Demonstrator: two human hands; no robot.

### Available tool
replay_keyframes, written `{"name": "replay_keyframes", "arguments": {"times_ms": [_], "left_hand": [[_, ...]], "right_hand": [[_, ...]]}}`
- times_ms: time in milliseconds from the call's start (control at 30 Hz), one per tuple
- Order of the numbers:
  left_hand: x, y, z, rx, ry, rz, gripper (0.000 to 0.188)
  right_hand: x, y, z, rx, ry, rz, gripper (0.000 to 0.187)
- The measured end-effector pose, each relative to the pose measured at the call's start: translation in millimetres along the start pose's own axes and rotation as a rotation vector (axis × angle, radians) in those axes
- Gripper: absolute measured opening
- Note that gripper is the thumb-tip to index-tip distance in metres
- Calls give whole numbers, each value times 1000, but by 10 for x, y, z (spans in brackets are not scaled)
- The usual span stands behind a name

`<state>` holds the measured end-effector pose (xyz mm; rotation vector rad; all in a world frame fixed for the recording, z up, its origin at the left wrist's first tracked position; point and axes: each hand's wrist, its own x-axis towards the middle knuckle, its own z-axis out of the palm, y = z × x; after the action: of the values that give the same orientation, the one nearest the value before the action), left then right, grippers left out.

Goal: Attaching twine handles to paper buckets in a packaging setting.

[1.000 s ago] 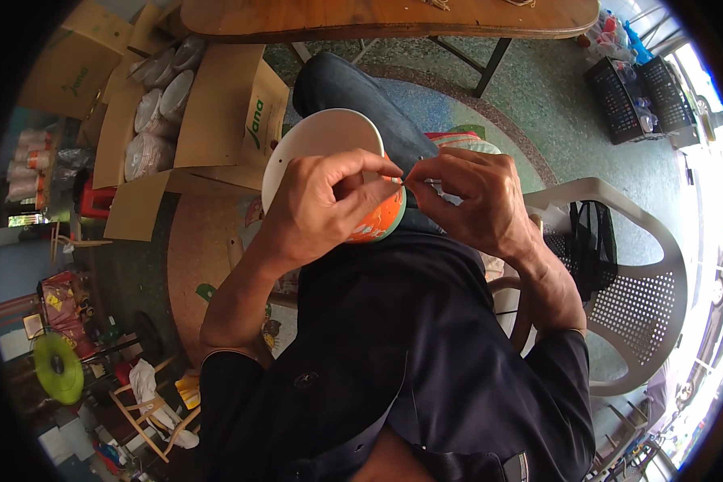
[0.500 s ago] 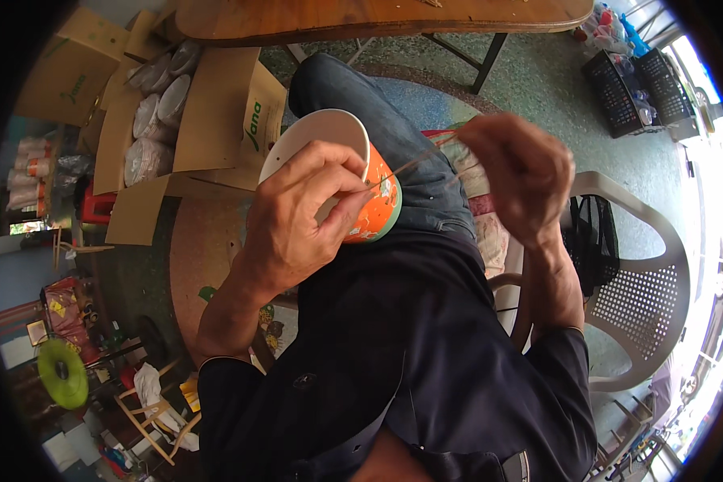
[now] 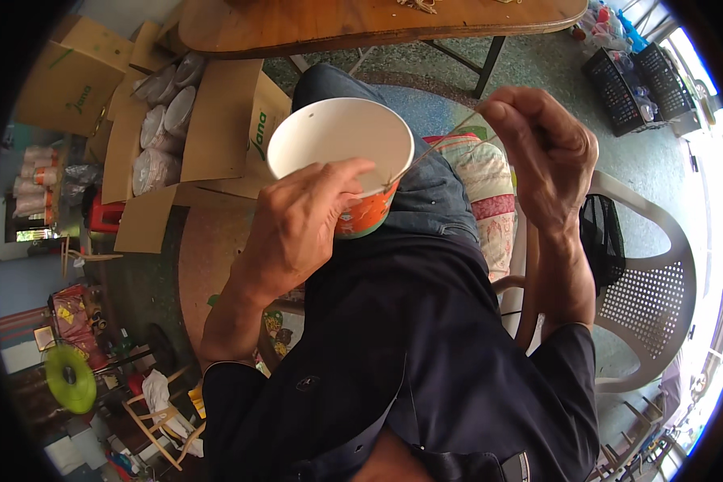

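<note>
A paper tub, white inside and orange-printed outside, rests over my lap with its mouth tipped up. My left hand is closed on its near rim, with fingers reaching over the inner wall; the thumb is mostly hidden. A small hole shows near the rim's far left. From the right part of the rim a thin tan cord runs up to my right hand, whose thumb and fingers pinch it. A second strand hangs close below the right fingertips.
A wooden table stands ahead with cord scraps on top. Left is an open cardboard box of wrapped white stacks. A patterned cushion and a plastic chair are at my right, with black crates beyond.
The tub has turned so that more of its inside shows. My right hand has moved up and right, drawing the cord out longer. My left fingers now reach over the rim.
</note>
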<state>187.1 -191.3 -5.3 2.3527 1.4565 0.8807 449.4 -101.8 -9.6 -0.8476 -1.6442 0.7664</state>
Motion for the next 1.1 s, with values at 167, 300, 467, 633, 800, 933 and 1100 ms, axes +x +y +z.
{"name": "replay_keyframes", "arguments": {"times_ms": [167,300,467,633,800,933,1100], "left_hand": [[107,-167,-148,-56,-84,179,32],[32,-403,-180,-352,-54,68,22],[-150,-801,0,-936,138,23,30],[-167,-1230,171,-1141,392,-37,33],[-242,-910,6,-397,430,-155,35],[-133,-431,-194,104,140,242,48],[-109,-636,152,223,61,250,45]], "right_hand": [[418,118,204,-167,39,-170,18],[565,558,337,46,-139,103,26],[284,754,588,243,-428,227,31],[3,771,872,163,-554,302,25],[-260,679,1067,-40,-474,-34,25],[-366,686,1211,-11,-535,172,25],[-261,743,1165,105,-528,204,20]]}}
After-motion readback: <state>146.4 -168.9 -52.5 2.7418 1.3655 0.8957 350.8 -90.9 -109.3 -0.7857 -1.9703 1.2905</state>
